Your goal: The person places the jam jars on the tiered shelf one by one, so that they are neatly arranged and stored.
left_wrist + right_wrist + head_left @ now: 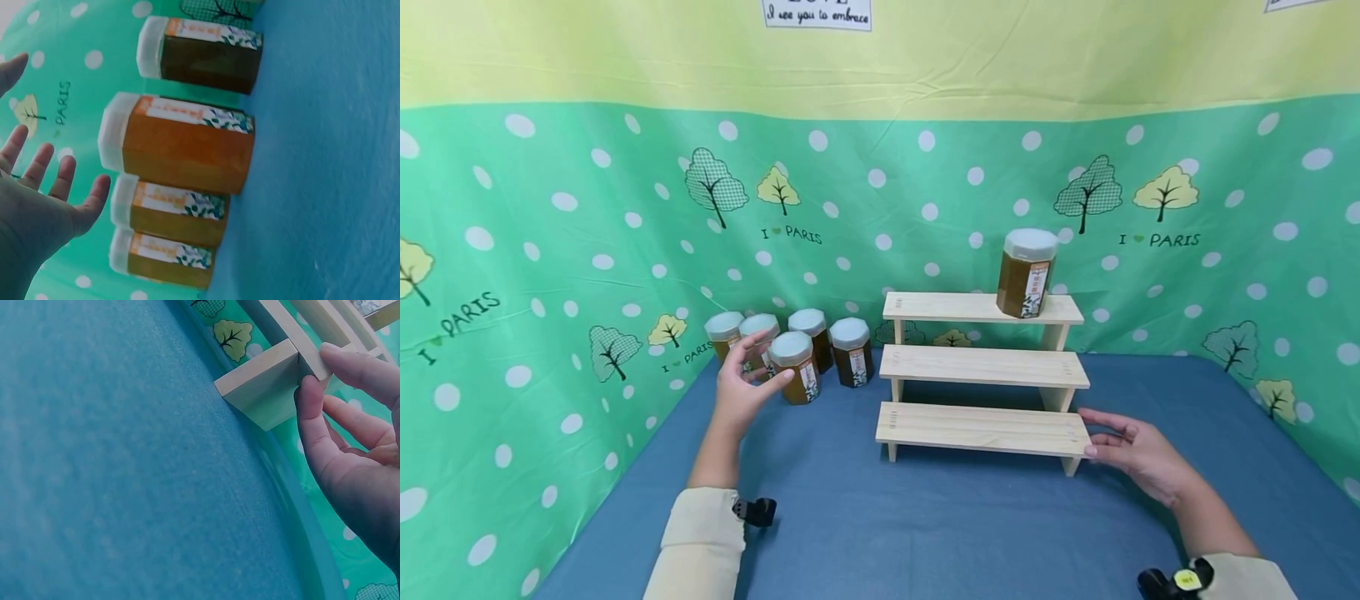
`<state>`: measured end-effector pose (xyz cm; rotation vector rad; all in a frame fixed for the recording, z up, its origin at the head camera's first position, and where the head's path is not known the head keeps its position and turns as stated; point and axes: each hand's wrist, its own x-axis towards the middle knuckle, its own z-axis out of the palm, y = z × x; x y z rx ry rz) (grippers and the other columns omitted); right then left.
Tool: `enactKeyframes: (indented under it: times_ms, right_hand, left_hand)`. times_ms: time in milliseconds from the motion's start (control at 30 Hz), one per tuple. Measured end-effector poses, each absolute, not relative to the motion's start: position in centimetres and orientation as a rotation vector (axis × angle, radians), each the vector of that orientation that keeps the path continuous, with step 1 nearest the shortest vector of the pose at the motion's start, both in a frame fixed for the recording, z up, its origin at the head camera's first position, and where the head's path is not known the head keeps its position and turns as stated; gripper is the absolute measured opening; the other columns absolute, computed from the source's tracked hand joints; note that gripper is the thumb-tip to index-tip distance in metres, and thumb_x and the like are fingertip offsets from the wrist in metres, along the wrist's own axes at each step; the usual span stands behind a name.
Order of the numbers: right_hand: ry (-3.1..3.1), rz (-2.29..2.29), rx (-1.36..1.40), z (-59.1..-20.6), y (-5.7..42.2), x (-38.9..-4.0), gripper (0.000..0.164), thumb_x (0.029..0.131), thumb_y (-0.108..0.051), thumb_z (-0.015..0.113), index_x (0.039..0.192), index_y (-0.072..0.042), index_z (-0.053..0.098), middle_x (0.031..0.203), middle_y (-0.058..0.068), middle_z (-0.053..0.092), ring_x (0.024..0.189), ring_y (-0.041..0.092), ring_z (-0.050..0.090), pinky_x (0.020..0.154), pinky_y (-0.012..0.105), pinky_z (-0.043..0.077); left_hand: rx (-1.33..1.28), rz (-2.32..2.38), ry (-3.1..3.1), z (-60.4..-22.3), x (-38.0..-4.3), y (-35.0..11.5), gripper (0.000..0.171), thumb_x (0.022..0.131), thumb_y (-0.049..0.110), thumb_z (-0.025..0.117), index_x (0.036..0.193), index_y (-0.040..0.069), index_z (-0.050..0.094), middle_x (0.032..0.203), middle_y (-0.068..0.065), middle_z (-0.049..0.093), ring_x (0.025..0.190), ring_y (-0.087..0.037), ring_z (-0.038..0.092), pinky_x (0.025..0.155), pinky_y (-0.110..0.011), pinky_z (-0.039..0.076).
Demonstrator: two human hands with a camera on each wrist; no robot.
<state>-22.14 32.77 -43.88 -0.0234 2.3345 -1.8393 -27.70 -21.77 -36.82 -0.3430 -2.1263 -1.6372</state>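
Note:
My left hand (748, 387) reaches towards a cluster of brown-filled jars with white lids, thumb and fingers spread. Closest to it is the front jar (795, 379); the left wrist view shows that jar (187, 147) larger than its neighbours, with a gap between it and the fingers. On the right, my other hand (1138, 454) holds the end of the lowest step of a pale wooden three-step stand (977, 429), thumb at the front corner and a finger farther back. One labelled jar (1024, 287) stands upright on the top step, towards its right end.
Behind and beside the front jar stand other jars, among them a darker one (852, 358) nearest the stand. A blue cloth (925, 525) covers the table. The green and yellow printed curtain (925, 200) rises behind and at both sides.

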Motion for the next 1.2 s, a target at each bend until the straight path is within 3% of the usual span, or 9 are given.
enactKeyframes:
  times_ms: [133, 333, 567, 1200]
  right_hand:
    - [2.347, -1.824, -0.007, -43.9, 32.7, -22.1, 0.083, 0.087, -0.011, 0.074, 0.15, 0.01, 0.023, 0.106, 0.009, 0.066, 0.092, 0.015, 0.065, 0.079, 0.028, 0.053]
    - [2.361, -1.809, 0.005, -43.9, 32.7, -22.0, 0.083, 0.087, -0.012, 0.074, 0.15, 0.009, 0.024, 0.108, 0.009, 0.066, 0.093, 0.014, 0.065, 0.079, 0.027, 0.052]
    - [2.359, -1.818, 0.0, -43.9, 32.7, -22.1, 0.083, 0.087, -0.012, 0.074, 0.149, 0.01, 0.024, 0.107, 0.009, 0.065, 0.092, 0.014, 0.065, 0.079, 0.027, 0.052]
    - [2.323, -1.863, -0.038, -44.0, 33.0, -22.2, 0.082, 0.087, -0.009, 0.073, 0.149, 0.011, 0.023, 0.111, 0.009, 0.066, 0.094, 0.013, 0.065, 0.08, 0.027, 0.052]
  left_hand:
    - [-0.305, -1.632, -2.136, -38.6, -29.1, -22.9, 0.071, 0.079, 0.005, 0.08, 0.142, 0.005, 0.046, 0.138, -0.02, 0.044, 0.12, -0.03, 0.042, 0.097, -0.054, 0.04]
    - [-0.222, -1.642, -2.202, -38.9, -29.7, -23.5, 0.073, 0.079, 0.007, 0.081, 0.143, 0.003, 0.044, 0.139, -0.021, 0.041, 0.123, -0.029, 0.04, 0.1, -0.049, 0.04]
    - [-0.132, -1.636, -2.258, -40.1, -31.1, -24.4, 0.079, 0.077, 0.019, 0.085, 0.143, 0.004, 0.045, 0.142, -0.019, 0.039, 0.129, -0.039, 0.039, 0.105, -0.056, 0.036]
    - [-0.094, -1.677, -2.339, -41.9, -34.2, -24.5, 0.084, 0.075, 0.018, 0.087, 0.145, 0.008, 0.041, 0.141, -0.018, 0.043, 0.131, -0.04, 0.043, 0.101, -0.054, 0.042]
